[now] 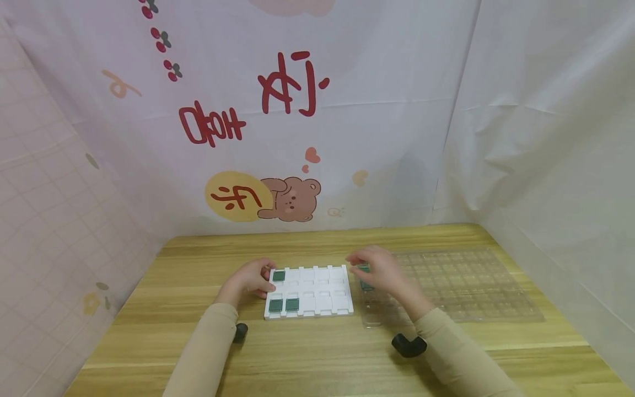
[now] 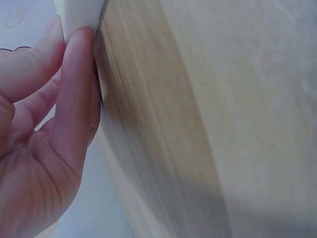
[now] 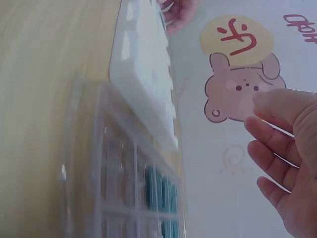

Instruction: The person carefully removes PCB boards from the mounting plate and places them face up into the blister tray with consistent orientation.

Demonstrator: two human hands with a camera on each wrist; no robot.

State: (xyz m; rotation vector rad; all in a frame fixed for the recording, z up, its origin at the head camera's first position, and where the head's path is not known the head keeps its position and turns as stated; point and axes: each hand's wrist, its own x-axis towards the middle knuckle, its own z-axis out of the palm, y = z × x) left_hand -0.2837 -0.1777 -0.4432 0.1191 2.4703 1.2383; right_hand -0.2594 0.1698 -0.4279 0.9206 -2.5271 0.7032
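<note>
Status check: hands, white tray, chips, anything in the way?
Left hand grips white tray at its left edge. Right hand hovers over clear tray, fingers relaxed. Three green chips sit in white tray. Nothing blocking.

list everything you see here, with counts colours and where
white compartment tray: 1, white, middle of table
green square chips in white tray: 3, green, left compartments
clear plastic grid tray: 1, transparent, right side of table
green chips in clear tray: a few, teal green, near corner by the right hand; count unclear
wooden table: 1, light wood
printed bear backdrop: 1, pale with red lettering, behind table
left hand: 1, holds white tray's left edge
right hand: 1, over the clear tray's left end
</note>
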